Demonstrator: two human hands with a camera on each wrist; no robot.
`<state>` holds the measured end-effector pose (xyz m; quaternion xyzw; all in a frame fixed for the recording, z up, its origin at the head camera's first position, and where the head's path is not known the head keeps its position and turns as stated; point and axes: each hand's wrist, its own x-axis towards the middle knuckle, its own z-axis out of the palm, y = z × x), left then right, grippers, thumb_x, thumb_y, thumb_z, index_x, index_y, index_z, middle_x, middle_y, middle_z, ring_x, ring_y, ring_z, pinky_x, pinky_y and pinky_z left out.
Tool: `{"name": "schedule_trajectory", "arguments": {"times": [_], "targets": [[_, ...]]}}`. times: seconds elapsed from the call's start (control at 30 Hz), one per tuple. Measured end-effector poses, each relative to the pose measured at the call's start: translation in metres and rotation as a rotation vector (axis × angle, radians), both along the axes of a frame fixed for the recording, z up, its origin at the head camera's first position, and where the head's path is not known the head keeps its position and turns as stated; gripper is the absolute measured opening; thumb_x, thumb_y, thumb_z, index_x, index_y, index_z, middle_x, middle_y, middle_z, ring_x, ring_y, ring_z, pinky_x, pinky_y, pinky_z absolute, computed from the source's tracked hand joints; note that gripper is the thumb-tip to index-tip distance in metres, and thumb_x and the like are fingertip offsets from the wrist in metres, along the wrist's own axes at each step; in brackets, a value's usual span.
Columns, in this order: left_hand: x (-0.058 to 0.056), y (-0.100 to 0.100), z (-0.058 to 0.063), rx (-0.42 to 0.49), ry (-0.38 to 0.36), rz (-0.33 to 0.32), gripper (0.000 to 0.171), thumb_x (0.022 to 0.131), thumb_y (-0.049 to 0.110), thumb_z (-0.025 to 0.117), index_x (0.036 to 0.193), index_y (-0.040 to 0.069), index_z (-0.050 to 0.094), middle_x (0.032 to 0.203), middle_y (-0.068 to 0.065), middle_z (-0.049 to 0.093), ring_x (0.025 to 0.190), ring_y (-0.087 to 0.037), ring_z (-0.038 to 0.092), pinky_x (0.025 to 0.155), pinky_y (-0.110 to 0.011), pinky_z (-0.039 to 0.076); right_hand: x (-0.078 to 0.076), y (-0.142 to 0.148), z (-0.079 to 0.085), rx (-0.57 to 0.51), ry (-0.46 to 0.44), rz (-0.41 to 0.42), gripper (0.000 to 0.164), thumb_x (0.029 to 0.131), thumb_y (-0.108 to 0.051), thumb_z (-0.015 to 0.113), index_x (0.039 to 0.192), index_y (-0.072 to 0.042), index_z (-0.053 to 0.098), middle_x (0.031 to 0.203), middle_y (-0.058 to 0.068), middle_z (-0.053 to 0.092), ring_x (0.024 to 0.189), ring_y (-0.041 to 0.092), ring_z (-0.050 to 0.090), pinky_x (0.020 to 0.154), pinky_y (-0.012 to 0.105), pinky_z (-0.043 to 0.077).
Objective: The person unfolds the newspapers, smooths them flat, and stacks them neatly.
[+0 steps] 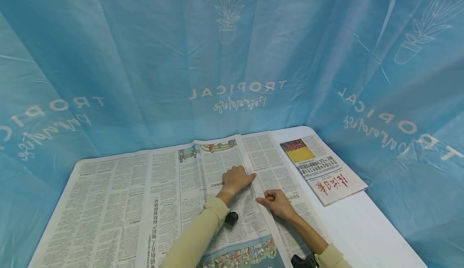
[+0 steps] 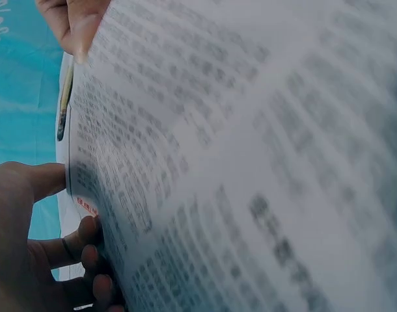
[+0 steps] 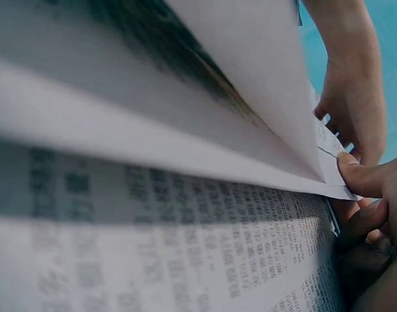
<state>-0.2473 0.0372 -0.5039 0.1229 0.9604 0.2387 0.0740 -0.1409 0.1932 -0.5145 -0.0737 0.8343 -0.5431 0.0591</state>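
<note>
A large open newspaper (image 1: 127,203) covers most of the table, printed with text columns and colour pictures. Its right edge is raised a little along the strip between my hands. My left hand (image 1: 237,181) grips that edge farther up, thumb at the margin and fingers curled, as the left wrist view shows at the paper (image 2: 185,130). Nearer to me, my right hand (image 1: 277,203) pinches the same edge between thumb and fingers. In the right wrist view the lifted page (image 3: 250,162) curves up over another printed sheet (image 3: 185,253).
A folded newspaper (image 1: 324,171) with red characters and a colour photo lies on the white table (image 1: 348,223) to the right. Blue curtains (image 1: 163,58) with printed plants and lettering hang around the table's back and sides.
</note>
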Motion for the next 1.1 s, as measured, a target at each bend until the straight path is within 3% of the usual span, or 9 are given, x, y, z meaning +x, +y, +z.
{"name": "schedule_trajectory", "arguments": {"times": [0.27, 0.43, 0.6, 0.93, 1.1], "targets": [[-0.001, -0.005, 0.005, 0.028, -0.042, -0.051, 0.042, 0.092, 0.044, 0.058, 0.068, 0.01, 0.053, 0.065, -0.006, 0.054, 0.054, -0.02, 0.049, 0.05, -0.036, 0.039, -0.009, 0.01, -0.025, 0.019, -0.033, -0.04, 0.037, 0.092, -0.02, 0.069, 0.067, -0.001, 0.049, 0.049, -0.01, 0.024, 0.042, 0.0, 0.02, 0.044, 0.019, 0.021], [-0.003, -0.013, 0.009, 0.06, -0.077, -0.099, 0.044, 0.093, 0.037, 0.056, 0.059, 0.015, 0.04, 0.056, 0.001, 0.038, 0.049, -0.015, 0.036, 0.048, -0.03, 0.03, -0.01, 0.011, -0.022, 0.008, -0.098, -0.068, 0.035, 0.094, -0.029, 0.066, 0.078, 0.002, 0.061, 0.048, -0.009, 0.031, 0.041, 0.003, 0.026, 0.043, 0.02, 0.026], [-0.007, -0.019, 0.01, 0.11, -0.095, -0.142, 0.044, 0.092, 0.03, 0.056, 0.055, 0.018, 0.037, 0.049, 0.004, 0.032, 0.045, -0.012, 0.028, 0.044, -0.027, 0.025, -0.01, 0.012, -0.015, -0.063, -0.17, -0.094, 0.038, 0.101, -0.032, 0.054, 0.092, 0.004, 0.064, 0.046, -0.004, 0.039, 0.037, 0.006, 0.034, 0.039, 0.02, 0.029], [-0.004, -0.02, 0.013, 0.152, -0.114, -0.074, 0.04, 0.092, 0.023, 0.057, 0.057, 0.016, 0.037, 0.051, 0.003, 0.032, 0.046, -0.012, 0.027, 0.044, -0.028, 0.024, -0.012, 0.014, -0.02, -0.057, -0.148, -0.069, 0.028, 0.098, -0.022, 0.06, 0.1, 0.005, 0.065, 0.05, -0.005, 0.042, 0.04, 0.006, 0.039, 0.041, 0.022, 0.034], [-0.001, -0.024, 0.017, 0.182, -0.13, -0.078, 0.037, 0.09, 0.022, 0.056, 0.058, 0.017, 0.039, 0.051, 0.004, 0.035, 0.045, -0.011, 0.029, 0.044, -0.027, 0.025, -0.012, 0.016, -0.021, -0.057, -0.144, -0.061, 0.027, 0.098, -0.022, 0.06, 0.097, 0.004, 0.066, 0.048, -0.005, 0.043, 0.04, 0.006, 0.039, 0.041, 0.02, 0.032]]}}
